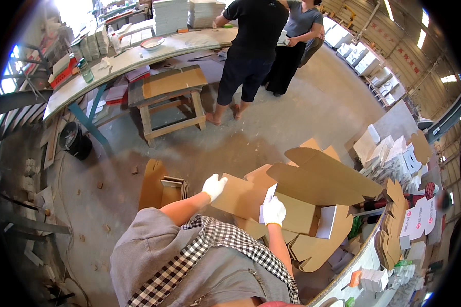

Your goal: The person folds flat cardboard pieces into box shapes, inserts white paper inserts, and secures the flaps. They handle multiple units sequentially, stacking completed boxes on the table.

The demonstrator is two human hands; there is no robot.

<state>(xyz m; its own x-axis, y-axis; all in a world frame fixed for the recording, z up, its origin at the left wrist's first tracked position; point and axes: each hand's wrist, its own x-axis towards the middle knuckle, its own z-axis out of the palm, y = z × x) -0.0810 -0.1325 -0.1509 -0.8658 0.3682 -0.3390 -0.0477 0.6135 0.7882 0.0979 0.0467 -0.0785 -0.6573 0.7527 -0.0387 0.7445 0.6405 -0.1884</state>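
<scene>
White-gloved left hand and right hand pinch 2 edges of a cardboard panel, grip partly hidden.

From my head, a wide fisheye looks down and forward, my left grip and right grip near, the floor stretching beyond.

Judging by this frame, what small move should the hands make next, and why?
Probably the right hand should press the white flap inward while the left hand steadies the cardboard panel: the right hand is at that flap, which sticks up at the panel's right end, and the left hand is at the opposite end.
</scene>
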